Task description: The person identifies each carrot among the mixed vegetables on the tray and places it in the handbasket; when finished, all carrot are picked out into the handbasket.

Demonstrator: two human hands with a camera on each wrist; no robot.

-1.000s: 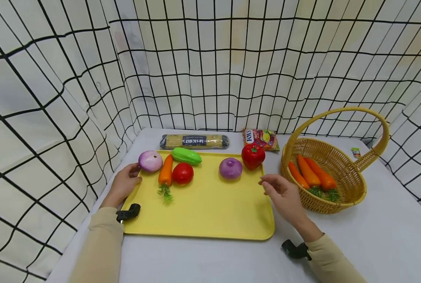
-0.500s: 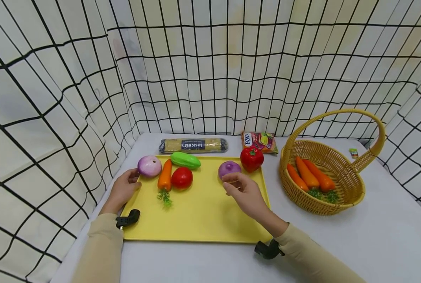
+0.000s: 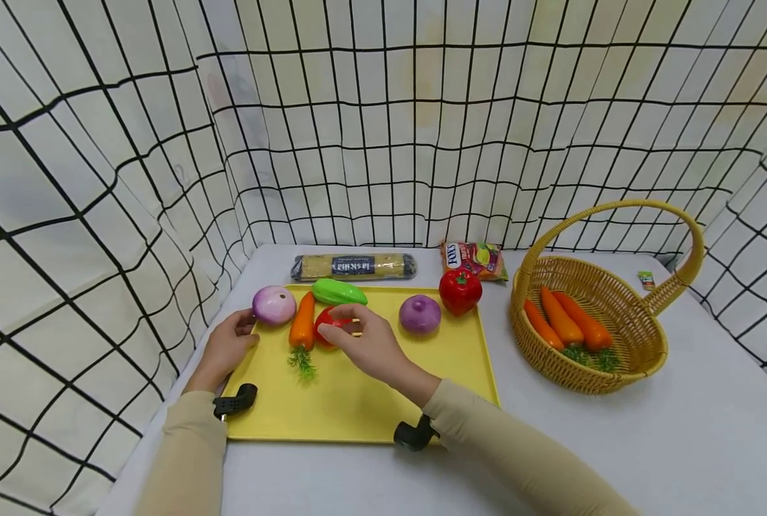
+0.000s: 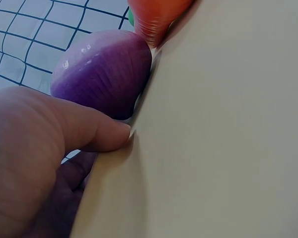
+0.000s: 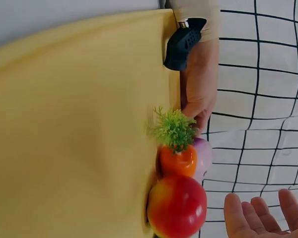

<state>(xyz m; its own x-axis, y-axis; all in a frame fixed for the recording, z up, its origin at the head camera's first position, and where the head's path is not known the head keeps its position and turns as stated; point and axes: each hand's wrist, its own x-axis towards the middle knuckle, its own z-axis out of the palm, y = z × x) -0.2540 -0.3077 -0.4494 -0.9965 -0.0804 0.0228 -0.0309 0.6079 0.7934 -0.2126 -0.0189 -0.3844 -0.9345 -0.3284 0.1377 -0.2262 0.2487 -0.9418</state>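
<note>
My left hand (image 3: pixel 225 349) grips the left rim of a yellow tray (image 3: pixel 319 408); in the left wrist view its thumb (image 4: pixel 102 133) lies on top and the other fingers go under the edge. Just beyond the thumb sits a purple onion (image 3: pixel 274 305). Over the tray, my right hand (image 3: pixel 375 349) hovers by a shiny red round fruit (image 5: pixel 178 207), partly hiding it in the head view. The right fingers are spread with nothing in them, apart from the fruit in the right wrist view. A carrot (image 3: pixel 302 322) lies between onion and fruit, a green vegetable (image 3: pixel 338 292) behind.
Farther right on the tray are another purple onion (image 3: pixel 419 315) and a red bell pepper (image 3: pixel 460 292). Behind it lie a spaghetti pack (image 3: pixel 354 266) and a candy bag (image 3: pixel 474 260). A wicker basket (image 3: pixel 590 383) with carrots stands right. Black netting (image 3: pixel 383 143) surrounds the white table.
My right hand has swept left across the tray, from beside the basket past the right onion to the red fruit. The left hand has stayed at the tray's rim.
</note>
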